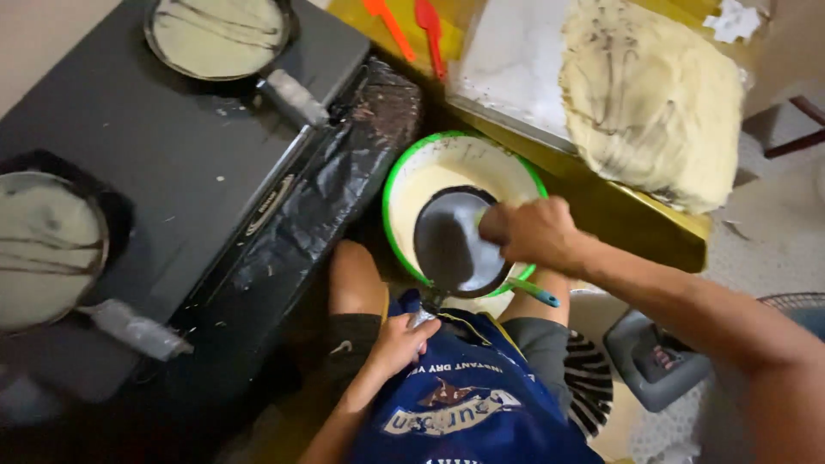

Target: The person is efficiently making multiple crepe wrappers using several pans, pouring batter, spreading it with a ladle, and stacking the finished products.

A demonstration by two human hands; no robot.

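Gripping the handle of a dark round pan (455, 242), the left hand (397, 342) is closing around it just above the blue apron (455, 395). The pan is sitting over a green-rimmed bowl (404, 172) of pale batter. The right hand (533, 232) is pressing curled fingers against the pan's right edge. Two batter-coated pans (216, 34) are resting on the black stove (172, 146).

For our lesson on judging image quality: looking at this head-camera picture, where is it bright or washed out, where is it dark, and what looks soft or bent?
Head view: brightest on the stack of pale flat sheets, slightly washed out; the lower left corner by the stove sinks into shadow; the right hand over the dark pan looks softly blurred; the right forearm looms large through wide-angle stretch.
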